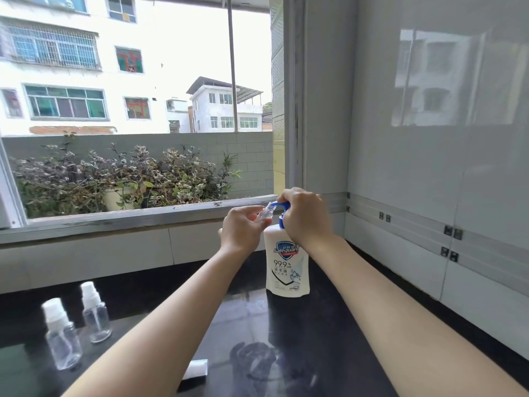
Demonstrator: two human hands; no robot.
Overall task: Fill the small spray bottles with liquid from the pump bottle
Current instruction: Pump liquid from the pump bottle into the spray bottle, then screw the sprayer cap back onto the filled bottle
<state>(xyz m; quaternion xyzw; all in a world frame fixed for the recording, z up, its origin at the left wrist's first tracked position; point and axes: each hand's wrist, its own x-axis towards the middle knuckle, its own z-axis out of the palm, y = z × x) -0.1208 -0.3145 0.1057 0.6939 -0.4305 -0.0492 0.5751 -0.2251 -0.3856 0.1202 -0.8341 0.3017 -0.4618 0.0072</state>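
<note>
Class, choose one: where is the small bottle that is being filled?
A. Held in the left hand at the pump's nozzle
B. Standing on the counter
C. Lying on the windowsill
A: the left hand holds the small bottle up to the pump bottle's blue nozzle.

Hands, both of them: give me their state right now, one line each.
Left hand: closed around a small clear bottle, its mouth at the pump spout.
Right hand: closed over the blue pump head of the pump bottle.
</note>
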